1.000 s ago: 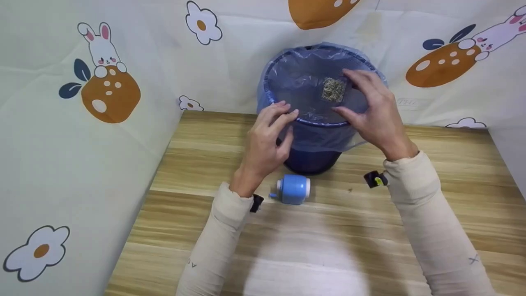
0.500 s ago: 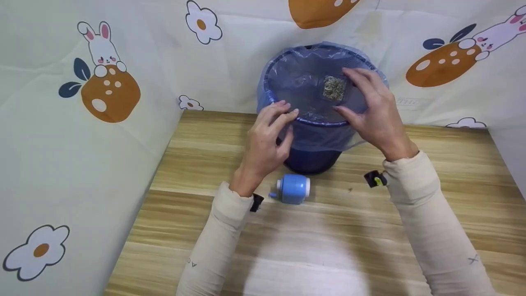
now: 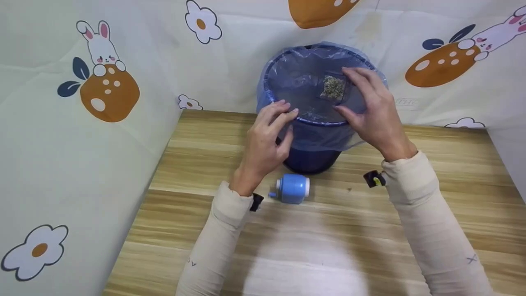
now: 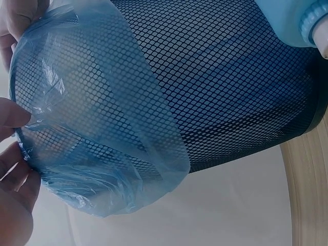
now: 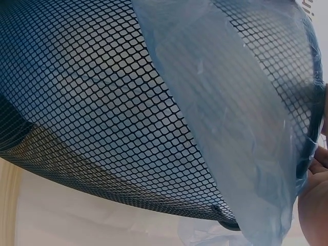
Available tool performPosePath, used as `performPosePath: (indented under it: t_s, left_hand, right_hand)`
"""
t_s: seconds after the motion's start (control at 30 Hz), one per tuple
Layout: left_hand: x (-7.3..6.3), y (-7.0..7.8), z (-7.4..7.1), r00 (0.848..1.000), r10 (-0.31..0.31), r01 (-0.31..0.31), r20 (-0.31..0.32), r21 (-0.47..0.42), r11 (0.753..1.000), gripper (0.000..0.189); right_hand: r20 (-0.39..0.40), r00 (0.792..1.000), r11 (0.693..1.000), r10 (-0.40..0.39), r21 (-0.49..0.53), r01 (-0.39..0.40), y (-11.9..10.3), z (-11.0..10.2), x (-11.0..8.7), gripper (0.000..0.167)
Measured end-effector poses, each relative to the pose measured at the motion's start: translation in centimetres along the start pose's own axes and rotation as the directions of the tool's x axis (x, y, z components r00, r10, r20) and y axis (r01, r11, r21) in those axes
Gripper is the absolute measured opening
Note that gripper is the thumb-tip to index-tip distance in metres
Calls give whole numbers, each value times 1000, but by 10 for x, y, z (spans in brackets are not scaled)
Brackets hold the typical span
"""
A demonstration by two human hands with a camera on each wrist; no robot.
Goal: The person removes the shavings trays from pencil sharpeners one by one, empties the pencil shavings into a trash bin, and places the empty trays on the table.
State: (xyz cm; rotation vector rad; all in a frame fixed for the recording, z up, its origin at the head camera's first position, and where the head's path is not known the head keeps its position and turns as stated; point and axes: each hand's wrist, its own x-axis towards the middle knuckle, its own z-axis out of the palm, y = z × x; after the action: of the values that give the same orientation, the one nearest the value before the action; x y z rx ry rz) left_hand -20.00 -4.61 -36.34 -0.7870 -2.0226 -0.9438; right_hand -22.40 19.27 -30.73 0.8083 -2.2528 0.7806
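Mesh bin upright, mouth up, long axis vertical.

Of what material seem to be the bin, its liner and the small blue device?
Bin: dark open mesh, probably coated metal, perhaps plastic. Liner: thin glossy plastic film, being translucent and wrinkled. Small blue device: likely hard plastic, from its smooth, shiny casing.

Pale sheeting printed with rabbits and flowers lines the left and far sides; wood-grain tabletop below, near-center glare.
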Motion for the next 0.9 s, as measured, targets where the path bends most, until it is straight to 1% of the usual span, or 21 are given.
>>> performPosePath:
  t_s: [0.17,0.43,0.63,0.9]
  left_hand:
    - [0,0,-1,1000,3,-3,1,0,1000,27]
    - [1,1,-1,1000,-9,9,4,7,1000,28]
    - [1,1,-1,1000,0,0,2,10,1000,28]
    - [0,0,-1,1000,-3,3,0,-3,1000,28]
  right_hand:
    - [1,1000,1000,-10,-7,10,-1,-1,1,67]
    - [18,999,999,-31,-34,31,-3,-2,2,68]
    - [30,998,998,-47,-50,49,-5,-3,2,68]
    - [34,997,997,-67,-42,68,-5,-3,2,67]
